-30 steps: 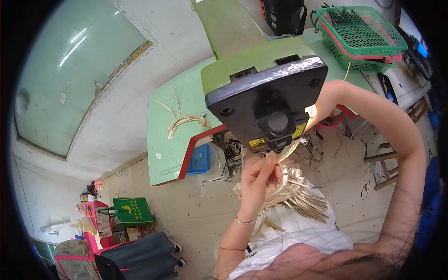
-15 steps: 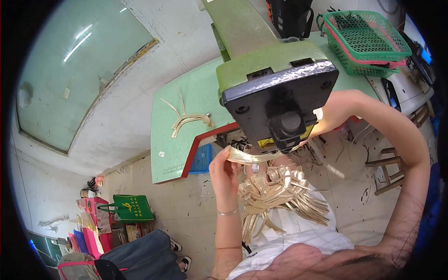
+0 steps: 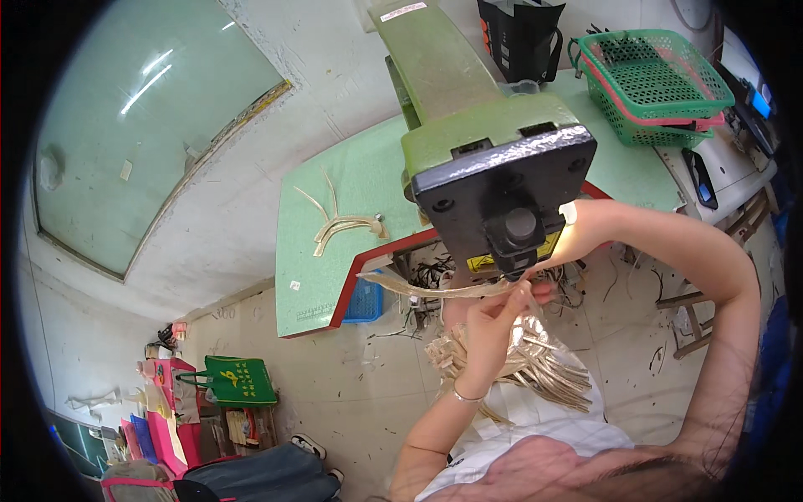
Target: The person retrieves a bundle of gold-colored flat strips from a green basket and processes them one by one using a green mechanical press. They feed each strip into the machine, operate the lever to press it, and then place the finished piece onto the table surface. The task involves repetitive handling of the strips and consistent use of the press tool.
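A flat gold strap [image 3: 443,292] stretches leftward from beneath the black head [image 3: 510,197] of a green machine, its far end free in the air. My left hand [image 3: 493,322] pinches the strap's right end just below the machine's lower tip. Behind the right side of that head is my right hand [image 3: 579,230], close to the same strap end; most of its fingers are hidden by the machine. A pile of braided gold straps [image 3: 535,368] lies on my lap, partly covered by my left hand and wrist.
Several gold strips [image 3: 347,224] lie on the green table [image 3: 305,276] with its red edge. Stacked green and pink baskets [image 3: 661,84] stand at the back right, near a black bag [image 3: 523,42]. Beneath the table is a blue basket [image 3: 364,303]. A wooden stool [image 3: 694,322] stands at the right.
My left hand has let go of the strap's left end and moved right to its other end under the machine. The strap's left end now hangs free. My right hand remains beside the machine head.
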Motion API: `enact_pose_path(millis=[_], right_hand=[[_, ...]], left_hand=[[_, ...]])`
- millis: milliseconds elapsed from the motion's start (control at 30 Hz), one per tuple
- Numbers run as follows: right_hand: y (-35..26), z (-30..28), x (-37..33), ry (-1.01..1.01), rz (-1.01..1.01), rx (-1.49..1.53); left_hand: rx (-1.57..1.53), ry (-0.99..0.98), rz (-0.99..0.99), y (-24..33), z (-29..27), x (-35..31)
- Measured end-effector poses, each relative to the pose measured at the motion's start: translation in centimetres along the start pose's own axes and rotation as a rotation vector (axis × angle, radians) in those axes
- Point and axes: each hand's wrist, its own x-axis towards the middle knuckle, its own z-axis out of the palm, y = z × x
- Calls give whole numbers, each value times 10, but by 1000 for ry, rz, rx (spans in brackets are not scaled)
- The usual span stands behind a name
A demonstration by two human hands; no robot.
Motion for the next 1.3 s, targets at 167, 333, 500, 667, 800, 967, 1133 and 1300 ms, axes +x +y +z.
enact_pose_path(millis=[167, 333, 500, 667, 800, 967, 1133, 1300], right_hand=[[-9, 3, -3, 71, 95, -46], [-8, 2, -6, 119, 12, -17], [-3, 30, -7, 66, 138, -5], [0, 87, -22, 168, -128, -109], [-6, 123, -14, 408, -313, -27], [-11, 90, -35, 272, -2, 82], [-9, 71, -50, 387, 219, 217], [-12, 62, -57, 466, 577, 503]], left_hand=[[93, 142, 107, 7, 3, -12], [196, 233, 177, 14, -17, -23], [233, 306, 214, 22, -45, -29], [-62, 141, -79, 7, -76, -45], [327, 44, -154, -10, -62, -48], [479, 233, 309, 5, -30, -28], [470, 29, 255, 13, -21, -18], [294, 74, 65, 23, -2, -11]])
